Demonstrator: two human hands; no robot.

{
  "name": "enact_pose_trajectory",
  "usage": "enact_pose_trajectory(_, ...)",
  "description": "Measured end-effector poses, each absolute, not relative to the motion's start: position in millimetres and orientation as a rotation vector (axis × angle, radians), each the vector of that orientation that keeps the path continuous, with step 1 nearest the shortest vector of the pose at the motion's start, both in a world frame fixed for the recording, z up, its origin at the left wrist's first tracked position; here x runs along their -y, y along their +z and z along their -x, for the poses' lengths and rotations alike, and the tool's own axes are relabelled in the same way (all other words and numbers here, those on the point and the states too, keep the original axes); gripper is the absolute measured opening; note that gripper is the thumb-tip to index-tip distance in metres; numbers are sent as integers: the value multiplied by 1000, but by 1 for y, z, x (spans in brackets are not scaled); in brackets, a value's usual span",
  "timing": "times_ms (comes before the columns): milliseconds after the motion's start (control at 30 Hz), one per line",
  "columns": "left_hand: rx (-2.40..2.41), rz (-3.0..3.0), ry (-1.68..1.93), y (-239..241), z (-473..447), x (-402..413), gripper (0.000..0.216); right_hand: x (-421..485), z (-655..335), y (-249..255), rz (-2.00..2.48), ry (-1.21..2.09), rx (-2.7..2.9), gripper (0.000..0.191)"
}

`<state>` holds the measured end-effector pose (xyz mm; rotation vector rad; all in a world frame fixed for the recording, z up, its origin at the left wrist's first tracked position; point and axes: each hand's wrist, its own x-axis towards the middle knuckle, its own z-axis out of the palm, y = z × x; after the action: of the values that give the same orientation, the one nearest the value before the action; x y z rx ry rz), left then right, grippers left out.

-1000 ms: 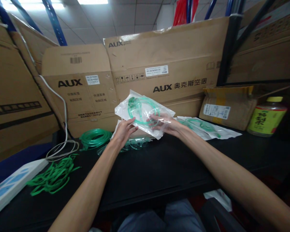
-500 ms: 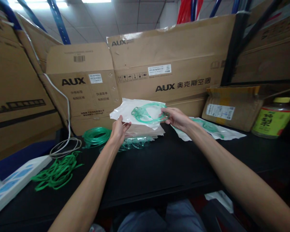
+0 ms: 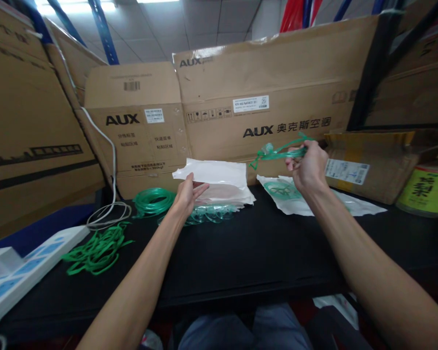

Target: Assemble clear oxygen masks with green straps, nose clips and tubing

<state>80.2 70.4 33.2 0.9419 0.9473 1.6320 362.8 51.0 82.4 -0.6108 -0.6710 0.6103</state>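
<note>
While the right hand (image 3: 306, 167) clamps green tubing (image 3: 273, 153) at 1 o'clock, its loose end may catch the carton (image 3: 270, 73). The left hand (image 3: 188, 194) pinches the pouch (image 3: 213, 174) lightly and may drop it.

A black tabletop (image 3: 241, 262) runs across the front. Behind it, large brown cardboard boxes (image 3: 277, 78) printed AUX stand like a wall. Blue rack beams (image 3: 104, 34) and a black post (image 3: 370, 73) rise to a tiled ceiling (image 3: 204, 19) with lit panels (image 3: 73, 6).

AUX cartons (image 3: 270, 97) behind a black table (image 3: 241, 262), green bands (image 3: 97, 248) (beside a white power strip (image 3: 32, 272)), jar (image 3: 428, 187) far right
</note>
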Motion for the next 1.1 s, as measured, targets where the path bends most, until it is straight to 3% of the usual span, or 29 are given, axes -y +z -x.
enact_pose_trajectory(267,-1208,-1258,1417,31,-82,-69,31,-55,-358,77,593,614,774,23)
enact_pose_trajectory(433,-1335,-1591,1472,34,-84,-58,41,-51,-358,79,578,598,768,20)
enact_pose_trajectory(633,-1229,-1958,1455,38,-88,-55,14,-51,-360,79,542,520,777,17)
enact_pose_trajectory(800,-1217,-2147,1169,40,-99,-82,38,-52,-362,79,541,530,793,19)
enact_pose_trajectory(1100,-1633,-2202,648,35,-105,-133,35,-53,-360,79,531,544,803,20)
